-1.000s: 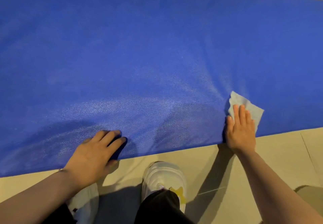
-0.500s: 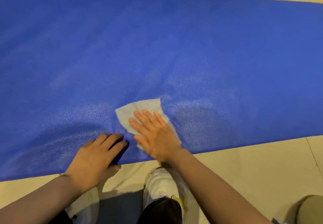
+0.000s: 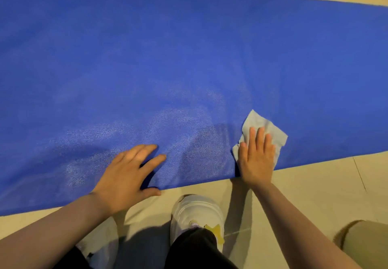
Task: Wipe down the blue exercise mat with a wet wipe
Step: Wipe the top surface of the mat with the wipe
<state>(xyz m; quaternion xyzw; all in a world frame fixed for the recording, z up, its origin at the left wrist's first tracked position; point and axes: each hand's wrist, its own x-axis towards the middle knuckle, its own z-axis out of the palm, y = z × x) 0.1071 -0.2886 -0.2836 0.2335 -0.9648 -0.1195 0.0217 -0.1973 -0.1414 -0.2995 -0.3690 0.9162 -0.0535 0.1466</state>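
The blue exercise mat point(image 3: 189, 58) lies across the tiled floor and fills most of the view. A pale wet wipe point(image 3: 259, 124) lies crumpled on the mat near its front edge, right of centre. My right hand point(image 3: 256, 157) presses flat on the wipe with straight fingers. My left hand point(image 3: 130, 174) rests on the mat's front edge with fingers spread, the thumb at the edge. A damp sheen shows on the mat between and left of the hands.
Beige floor tiles point(image 3: 315, 184) run along the mat's front and far edges. A white shoe point(image 3: 197, 212) and dark trouser leg stand just below the mat edge. A tan rounded object point(image 3: 365, 243) sits at the bottom right.
My right hand has swept the wipe from beside the left hand back to the right along the front edge. The left hand has stayed on the mat's edge.
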